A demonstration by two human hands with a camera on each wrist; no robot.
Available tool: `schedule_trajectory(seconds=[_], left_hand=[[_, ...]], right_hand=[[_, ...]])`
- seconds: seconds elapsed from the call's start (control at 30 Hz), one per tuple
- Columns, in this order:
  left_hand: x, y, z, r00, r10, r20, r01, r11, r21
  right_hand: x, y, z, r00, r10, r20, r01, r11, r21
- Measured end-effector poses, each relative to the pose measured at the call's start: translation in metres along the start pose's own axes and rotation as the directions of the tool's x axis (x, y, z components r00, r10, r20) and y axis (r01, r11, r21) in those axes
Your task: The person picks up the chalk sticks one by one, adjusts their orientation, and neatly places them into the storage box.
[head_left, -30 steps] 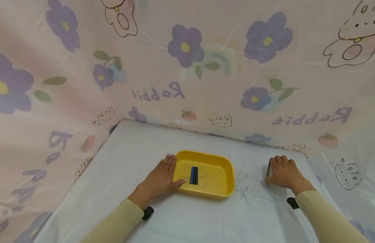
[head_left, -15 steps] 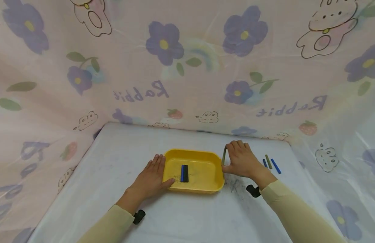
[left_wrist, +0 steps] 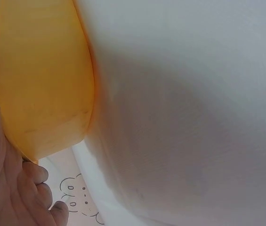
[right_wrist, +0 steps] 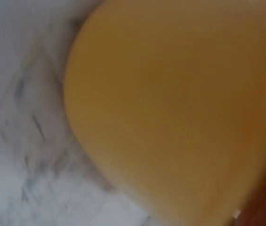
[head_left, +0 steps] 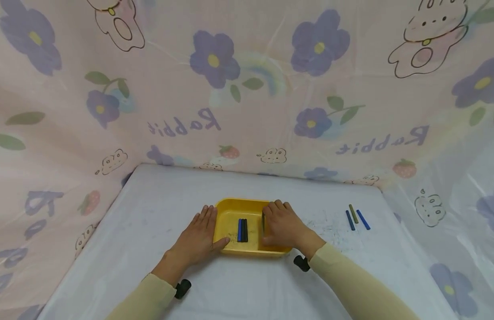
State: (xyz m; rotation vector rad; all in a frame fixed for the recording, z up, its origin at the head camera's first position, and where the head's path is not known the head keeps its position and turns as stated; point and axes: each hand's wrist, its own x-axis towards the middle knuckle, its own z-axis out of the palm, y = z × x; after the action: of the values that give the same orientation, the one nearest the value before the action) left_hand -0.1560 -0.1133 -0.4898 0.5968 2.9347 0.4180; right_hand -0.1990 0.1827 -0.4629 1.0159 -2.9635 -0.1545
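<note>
A yellow plastic tray [head_left: 231, 212] sits on the white table, with a blue crayon [head_left: 240, 230] and dark crayons [head_left: 245, 230] side by side on its floor. My left hand [head_left: 197, 235] rests along the tray's left side, fingers straight and thumb over the near left corner. In the left wrist view, that hand [left_wrist: 10, 188] lies against the tray's outer wall [left_wrist: 43, 80]. Over the tray's right half, my right hand [head_left: 284, 226] pinches an olive-green crayon [head_left: 263, 224] by its two ends. The right wrist view shows mostly the blurred tray wall [right_wrist: 170, 103].
Right of the tray lie a dark blue crayon [head_left: 350, 220], an olive crayon [head_left: 353, 214] and a blue crayon [head_left: 363, 219]. Crayon smudges [head_left: 324, 229] mark the tabletop between. A printed curtain [head_left: 247, 102] rises behind the table's far edge.
My right hand has carried the olive-green crayon leftward from the table's right side, across the tray's right rim and into the tray. The left hand stays at the tray's left side.
</note>
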Motion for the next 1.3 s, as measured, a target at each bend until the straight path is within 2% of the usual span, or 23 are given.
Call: schedule_trajectory(seconds=[0.27,0.53,0.97,1.3], left_hand=[[-0.001,-0.001,0.001,1.0,0.004,0.001,-0.004,1.0,0.008],[0.001,-0.001,0.001,1.0,-0.004,0.02,0.003,1.0,0.01],[0.001,-0.002,0.002,1.0,0.004,0.006,-0.004,1.0,0.005],[0.001,-0.002,0.003,1.0,0.006,0.008,-0.006,1.0,0.004]], right_hand=[[0.008,-0.013,0.012,0.998,-0.006,0.062,0.009,0.999,-0.036],[0.017,-0.017,0.024,0.999,-0.003,0.045,0.005,0.999,-0.046],[0.021,-0.021,0.031,0.999,-0.022,0.035,0.024,0.998,-0.056],[0.024,-0.027,0.027,0.997,-0.019,0.07,0.021,1.0,-0.021]])
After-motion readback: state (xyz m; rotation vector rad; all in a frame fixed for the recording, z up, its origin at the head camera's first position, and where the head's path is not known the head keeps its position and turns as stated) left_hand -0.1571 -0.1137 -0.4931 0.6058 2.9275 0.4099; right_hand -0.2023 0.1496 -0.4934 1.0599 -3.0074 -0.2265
